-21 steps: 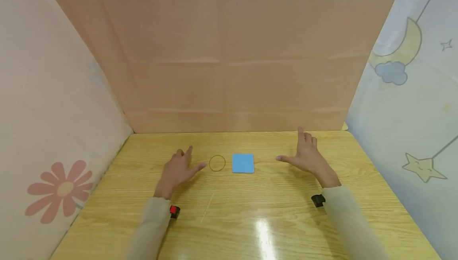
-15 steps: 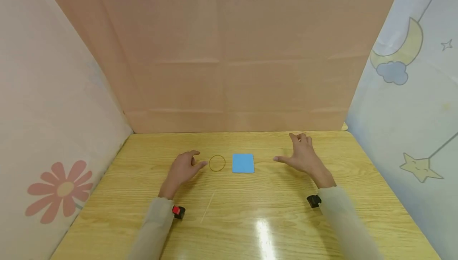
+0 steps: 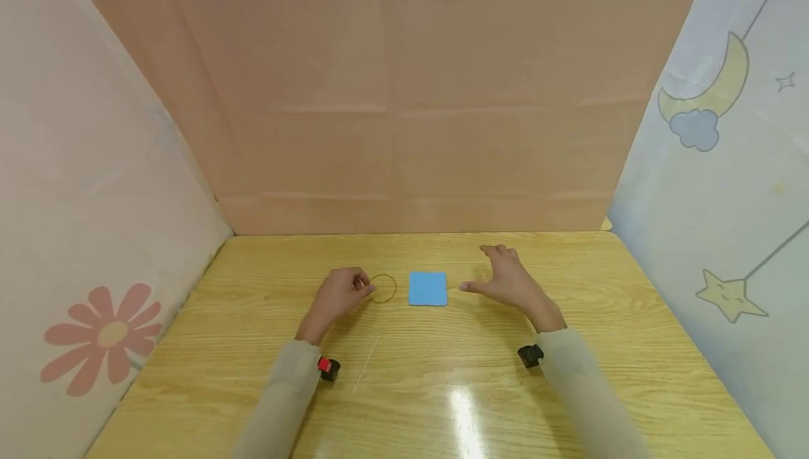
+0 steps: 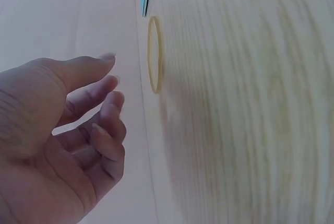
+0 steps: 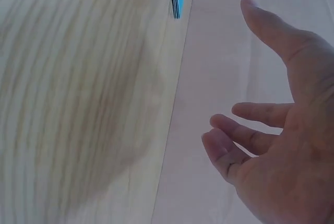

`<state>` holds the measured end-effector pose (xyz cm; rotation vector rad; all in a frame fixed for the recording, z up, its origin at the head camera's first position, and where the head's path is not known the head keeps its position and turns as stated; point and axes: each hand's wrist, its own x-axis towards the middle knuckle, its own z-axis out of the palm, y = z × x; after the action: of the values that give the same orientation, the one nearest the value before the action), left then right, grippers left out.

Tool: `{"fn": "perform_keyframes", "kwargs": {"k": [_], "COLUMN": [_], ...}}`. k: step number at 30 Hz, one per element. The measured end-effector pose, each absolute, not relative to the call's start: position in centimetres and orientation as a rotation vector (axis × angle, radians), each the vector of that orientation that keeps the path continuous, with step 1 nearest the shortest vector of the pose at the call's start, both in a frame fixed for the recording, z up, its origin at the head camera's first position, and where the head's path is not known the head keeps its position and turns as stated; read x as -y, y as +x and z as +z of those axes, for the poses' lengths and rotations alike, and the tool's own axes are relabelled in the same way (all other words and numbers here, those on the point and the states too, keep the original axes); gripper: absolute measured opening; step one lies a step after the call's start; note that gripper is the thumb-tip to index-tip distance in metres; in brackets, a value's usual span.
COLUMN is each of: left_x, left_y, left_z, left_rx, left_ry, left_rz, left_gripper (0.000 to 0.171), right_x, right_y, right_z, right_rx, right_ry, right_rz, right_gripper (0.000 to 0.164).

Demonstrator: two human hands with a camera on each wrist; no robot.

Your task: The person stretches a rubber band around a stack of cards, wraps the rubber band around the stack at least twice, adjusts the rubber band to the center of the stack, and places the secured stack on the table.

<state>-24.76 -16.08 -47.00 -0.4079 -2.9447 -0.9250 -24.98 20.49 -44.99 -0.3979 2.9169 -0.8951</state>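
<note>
A thin yellow-brown rubber band (image 3: 383,275) lies as a ring on the wooden table. Just right of it is a flat blue square (image 3: 428,289), whose edge in the wrist views shows several thin layers, like stacked cards. My left hand (image 3: 339,296) hovers at the band's left side, thumb and fingers loosely bent; in the left wrist view a gap separates its fingertips from the rubber band (image 4: 160,57). To the right of the blue square hangs my right hand (image 3: 510,283), thumb and fingers spread apart, holding nothing.
The wooden table (image 3: 417,389) meets an upright brown-pink sheet (image 3: 404,164) along its back edge. Patterned walls stand at both sides. Each wrist carries a small dark device, the left one (image 3: 329,368) with a red part.
Both hands have moved inward, the left towards the rubber band and the right towards the blue square. The left fingers have bent closer to the thumb. Band and square lie as before.
</note>
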Motion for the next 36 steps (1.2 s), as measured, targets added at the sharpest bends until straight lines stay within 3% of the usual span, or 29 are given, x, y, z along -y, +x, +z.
{"fn": "perform_keyframes", "kwargs": {"k": [7, 22, 36], "left_x": [15.7, 15.6, 14.3], "left_y": [-24.9, -25.4, -26.4], "left_z": [-47.4, -48.1, -48.0], "left_rx": [2.962, 2.955, 3.001], "left_ry": [-0.369, -0.323, -0.352], "left_rz": [-0.906, -0.933, -0.947], "left_gripper": [0.017, 0.035, 0.037], "right_x": [-19.4, -17.7, -15.4], "right_y": [-24.9, -25.2, -25.6], "right_z": [-45.9, -47.0, -47.6], "right_rx": [-2.850, -2.763, -2.768], "right_ry": [-0.438, -0.495, -0.597], "right_rz": [-0.956, -0.963, -0.819], "right_gripper": [0.098, 0.105, 0.097]}}
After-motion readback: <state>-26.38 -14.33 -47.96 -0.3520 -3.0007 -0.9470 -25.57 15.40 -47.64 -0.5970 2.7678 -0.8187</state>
